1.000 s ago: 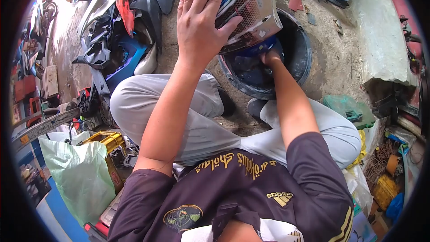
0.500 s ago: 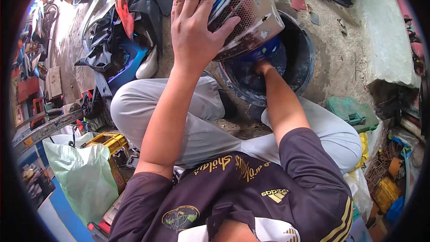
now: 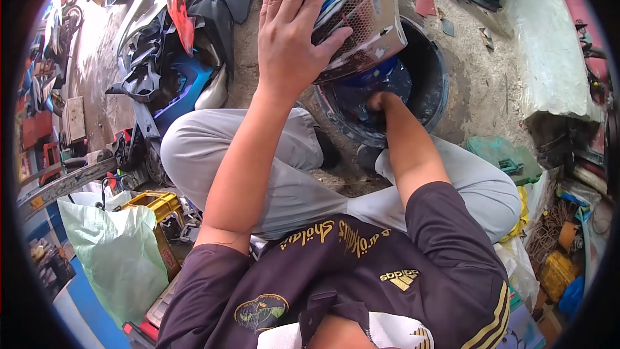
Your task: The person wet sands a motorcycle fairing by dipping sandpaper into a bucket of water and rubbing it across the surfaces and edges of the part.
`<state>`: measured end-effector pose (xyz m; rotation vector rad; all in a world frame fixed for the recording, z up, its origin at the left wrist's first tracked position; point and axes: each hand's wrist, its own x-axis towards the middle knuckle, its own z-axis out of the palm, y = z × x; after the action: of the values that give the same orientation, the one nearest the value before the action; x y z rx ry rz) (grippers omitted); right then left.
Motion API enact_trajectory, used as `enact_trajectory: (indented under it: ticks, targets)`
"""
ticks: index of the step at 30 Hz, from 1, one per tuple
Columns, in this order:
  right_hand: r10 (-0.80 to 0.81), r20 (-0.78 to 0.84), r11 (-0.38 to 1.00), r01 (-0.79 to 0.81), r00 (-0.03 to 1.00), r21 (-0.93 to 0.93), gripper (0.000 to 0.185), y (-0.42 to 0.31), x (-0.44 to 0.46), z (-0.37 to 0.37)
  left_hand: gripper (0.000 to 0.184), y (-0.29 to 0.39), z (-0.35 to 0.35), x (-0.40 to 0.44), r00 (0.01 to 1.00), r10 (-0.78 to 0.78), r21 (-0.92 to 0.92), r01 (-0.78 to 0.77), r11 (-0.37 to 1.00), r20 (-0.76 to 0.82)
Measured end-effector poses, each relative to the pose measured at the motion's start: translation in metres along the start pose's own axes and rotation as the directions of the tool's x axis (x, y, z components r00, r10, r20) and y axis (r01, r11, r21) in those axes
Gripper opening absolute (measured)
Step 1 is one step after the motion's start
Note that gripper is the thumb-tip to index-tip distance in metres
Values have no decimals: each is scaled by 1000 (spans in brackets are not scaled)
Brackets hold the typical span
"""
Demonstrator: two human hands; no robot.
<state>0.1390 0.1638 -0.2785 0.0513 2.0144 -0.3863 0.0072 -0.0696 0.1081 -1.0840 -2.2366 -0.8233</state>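
Observation:
My left hand (image 3: 294,32) lies flat with spread fingers on a blue and grey panel (image 3: 368,22) with a mesh pattern, at the top centre. The panel is tilted over the rim of a black bucket (image 3: 434,74). My right hand (image 3: 382,100) is down inside the bucket, under the panel's lower edge, near something blue and dark wet. Its fingers are hidden there, so what they hold, if anything, does not show.
Black, blue and red fairing parts (image 3: 184,84) lie at the left. A pale green sack (image 3: 113,252) and a yellow crate (image 3: 155,201) stand lower left. On the right are a green case (image 3: 507,161), a concrete ledge (image 3: 552,45) and tangled wire (image 3: 549,223).
Within the bucket my right hand has shifted left since a second ago. My left hand moved slightly left with the panel, then back right.

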Motion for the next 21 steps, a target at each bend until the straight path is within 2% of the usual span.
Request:
enact_trajectory:
  ticks: [2, 4, 7, 10, 13, 16, 19, 21]
  targets:
    - [-26, -72, 999, 23, 997, -35, 45, 9, 18, 12, 77, 0, 0, -1, 1000, -3, -4, 3, 1000, 2]
    - [-108, -209, 981, 71, 972, -179, 45, 17, 31, 16, 77, 0, 0, -1, 1000, -7, -7, 7, 1000, 2]
    - [1, -111, 970, -28, 994, -243, 52, 25, 36, 7, 76, 2, 0, -1, 1000, 1, -16, -1, 1000, 5]
    - [246, -119, 969, -243, 962, 36, 47, 23, 26, 7, 76, 3, 0, -1, 1000, 5, -17, -5, 1000, 8]
    - [393, -365, 897, -266, 844, 353, 48, 15, 23, 15, 77, 2, 1, 0, 1000, 6, -19, -6, 1000, 5]
    - [277, -343, 960, -243, 897, 140, 50, 38, 77, 38, 77, 4, 0, -1, 1000, -4, -15, 4, 1000, 13]
    - [340, -392, 927, -235, 855, 293, 41, -6, 12, 9, 77, 3, 1, -1, 1000, -1, -12, 1, 1000, 9]
    - [221, -377, 975, -196, 899, 106, 38, -6, 27, 9, 77, 1, 2, -2, 1000, -4, -14, 5, 1000, 12]
